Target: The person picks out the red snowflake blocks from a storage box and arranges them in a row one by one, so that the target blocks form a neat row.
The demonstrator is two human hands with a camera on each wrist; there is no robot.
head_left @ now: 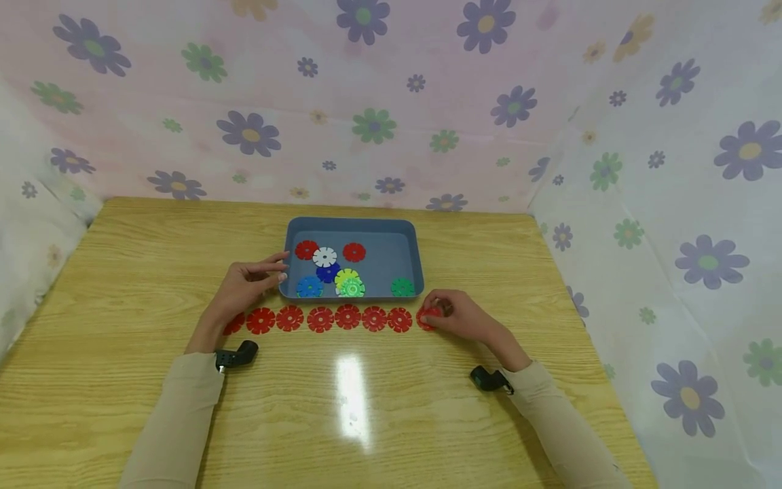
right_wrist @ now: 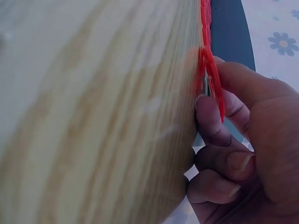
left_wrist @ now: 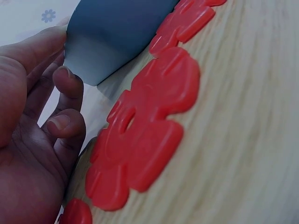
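Note:
A row of red notched plastic discs (head_left: 320, 319) lies on the table just in front of a grey-blue tray (head_left: 418, 261). At the row's right end my right hand (head_left: 461, 316) pinches a red disc (right_wrist: 213, 77) between thumb and fingers. That disc is tilted, with one edge low by the tabletop. My left hand (head_left: 244, 285) touches the tray's left side with relaxed fingers, above the row's left end. Below its wrist, a leftmost red disc (head_left: 234, 324) is partly hidden. In the left wrist view, a red disc (left_wrist: 145, 116) lies close beside this hand.
Inside the tray are red discs (head_left: 354, 252), a white disc (head_left: 324, 257), a dark blue disc (head_left: 328, 273), a lighter blue disc (head_left: 309, 286), a yellow disc (head_left: 347, 276) and green discs (head_left: 402, 287). Flower-patterned cloth (head_left: 373, 163) stands behind the wooden table (head_left: 293, 421).

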